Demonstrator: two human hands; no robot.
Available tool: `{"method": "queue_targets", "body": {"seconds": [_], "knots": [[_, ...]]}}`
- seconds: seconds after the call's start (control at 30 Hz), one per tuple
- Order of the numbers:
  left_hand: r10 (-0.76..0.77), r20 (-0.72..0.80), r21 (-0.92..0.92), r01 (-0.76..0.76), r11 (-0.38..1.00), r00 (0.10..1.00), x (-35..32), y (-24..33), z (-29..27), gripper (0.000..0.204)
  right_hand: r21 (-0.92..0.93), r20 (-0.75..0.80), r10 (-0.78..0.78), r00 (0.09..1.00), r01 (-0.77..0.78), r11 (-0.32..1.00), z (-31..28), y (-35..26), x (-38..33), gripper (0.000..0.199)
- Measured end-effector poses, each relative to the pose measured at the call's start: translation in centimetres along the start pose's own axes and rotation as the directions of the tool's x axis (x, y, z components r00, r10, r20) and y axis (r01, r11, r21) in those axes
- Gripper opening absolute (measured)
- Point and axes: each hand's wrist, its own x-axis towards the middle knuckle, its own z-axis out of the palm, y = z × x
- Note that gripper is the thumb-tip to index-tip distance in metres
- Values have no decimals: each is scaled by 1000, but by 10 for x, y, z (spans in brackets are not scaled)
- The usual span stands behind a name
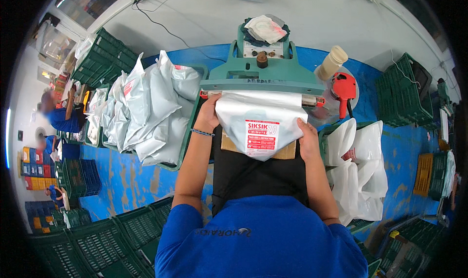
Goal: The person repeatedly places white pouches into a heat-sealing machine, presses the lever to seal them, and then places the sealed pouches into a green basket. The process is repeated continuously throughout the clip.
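A white plastic bag (234,119) with a red printed panel hangs bulging toward me. Its upper edge lies at the jaw of a green bag sealer (263,78). My left hand (209,113) grips the bag's upper left corner, close to the sealer's red end piece. Lower down on the opposite side, my right hand (308,137) holds the bag's right edge between thumb and fingers. Behind the bag's lower end, a piece of brown cardboard (286,152) partly shows.
Filled white bags (151,102) pile up in a green crate at left. More white bags (360,166) stand in a crate at right. A red heat gun (344,89) and a pale plastic bottle (333,62) sit beside the sealer. Green crates (107,239) line the lower left; co-workers are far left.
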Motion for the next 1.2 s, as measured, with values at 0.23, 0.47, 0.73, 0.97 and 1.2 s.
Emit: {"method": "queue_targets", "body": {"seconds": [0.23,0.47,0.73,0.97,1.2], "knots": [[24,-28,72,-22,997,999,-16,1,4,39,178,-21,70,997,-65,982,-4,-12,8,45],[119,188,34,-127,991,975,-31,-2,16,49,254,174,32,984,-77,964,3,-19,9,44],[148,307,-1,-155,988,940,-74,-8,37,50,284,129,186,974,-216,934,-10,-21,13,40],[271,199,663,-333,670,942,-102,-21,11,53,-5,153,-28,988,29,1000,-20,-6,-4,29],[706,190,878,-441,189,682,-161,-31,51,16,-23,107,-238,965,242,970,21,-38,4,32]]}}
